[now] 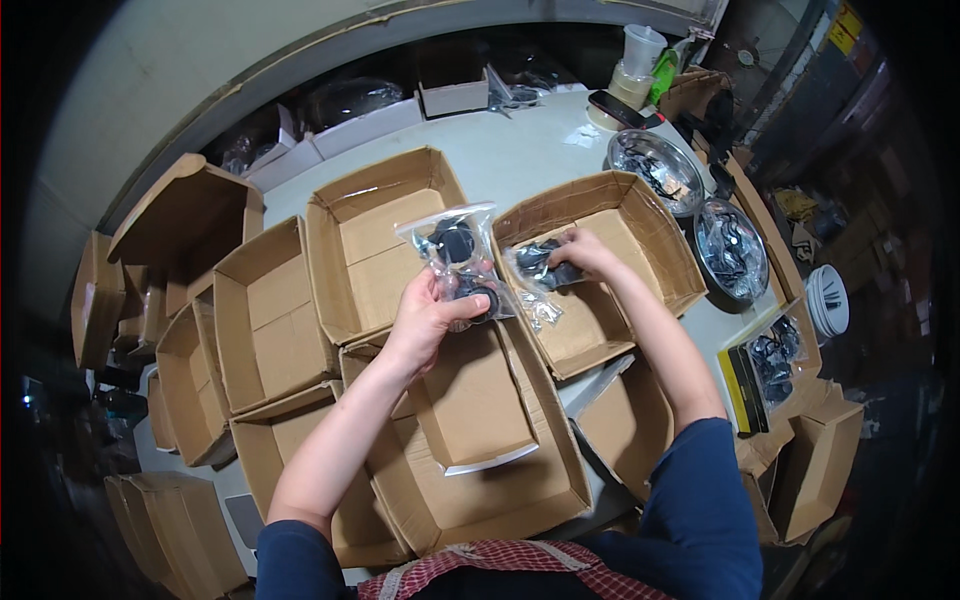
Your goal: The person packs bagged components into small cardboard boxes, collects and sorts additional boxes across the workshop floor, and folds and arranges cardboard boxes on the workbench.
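Note:
My left hand (430,318) grips a clear plastic bag (455,252) of black round parts and holds it upright above the gap between two open cardboard boxes. Inside the open box on the right (655,235), my right hand (580,252) holds a second clear bag of black parts (532,265). The two bags almost touch. Another open box (360,215) lies just left of the raised bag, and one more open box (480,410) sits below my left hand.
Several open cardboard boxes (265,315) crowd the white table (520,150) on the left and near side. Two metal bowls (655,165) of bagged black parts stand at the right, with a plastic cup (640,50) and a dark phone (615,108) behind.

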Motion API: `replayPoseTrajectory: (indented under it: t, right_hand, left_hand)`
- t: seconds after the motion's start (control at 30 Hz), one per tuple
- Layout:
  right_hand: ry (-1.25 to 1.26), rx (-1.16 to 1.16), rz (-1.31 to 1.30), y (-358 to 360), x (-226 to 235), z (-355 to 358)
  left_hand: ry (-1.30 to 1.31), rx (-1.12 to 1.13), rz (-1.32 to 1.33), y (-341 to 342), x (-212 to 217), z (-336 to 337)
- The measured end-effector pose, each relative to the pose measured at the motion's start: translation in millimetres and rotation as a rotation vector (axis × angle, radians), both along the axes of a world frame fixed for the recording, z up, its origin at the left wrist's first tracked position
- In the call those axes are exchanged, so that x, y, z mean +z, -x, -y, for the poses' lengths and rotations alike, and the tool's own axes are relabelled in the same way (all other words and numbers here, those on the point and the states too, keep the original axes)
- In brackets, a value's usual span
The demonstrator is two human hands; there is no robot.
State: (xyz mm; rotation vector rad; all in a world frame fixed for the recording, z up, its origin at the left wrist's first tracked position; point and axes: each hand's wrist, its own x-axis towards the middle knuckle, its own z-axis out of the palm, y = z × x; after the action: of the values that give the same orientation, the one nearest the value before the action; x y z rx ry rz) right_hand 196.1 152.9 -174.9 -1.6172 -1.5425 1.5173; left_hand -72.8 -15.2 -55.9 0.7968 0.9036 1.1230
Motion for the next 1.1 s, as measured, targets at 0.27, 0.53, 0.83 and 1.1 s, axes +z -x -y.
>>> replayPoseTrajectory:
  t: [0.27,0.53,0.83,1.1]
  right_hand:
    - [0.246,-0.132,-0.805,-43.5,70.6,12.4]
    - [0.131,-0.211,-0.838,-83.6,120.8,17.5]
    - [-0.256,-0.674,-0.596,-187.0,126.2,-74.9]
    - [0.036,0.446,-0.366,0.7,140.4,113.0]
  left_hand:
    - [-0.348,0.172,-0.507,16.7,-4.9,-4.6]
    - [-0.373,0.149,-0.442,8.8,17.1,-3.9]
    - [-0.152,0.218,-0.284,1.7,3.9,16.9]
    - [-0.077,-0.047,-0.111,-1.1,31.8,48.9]
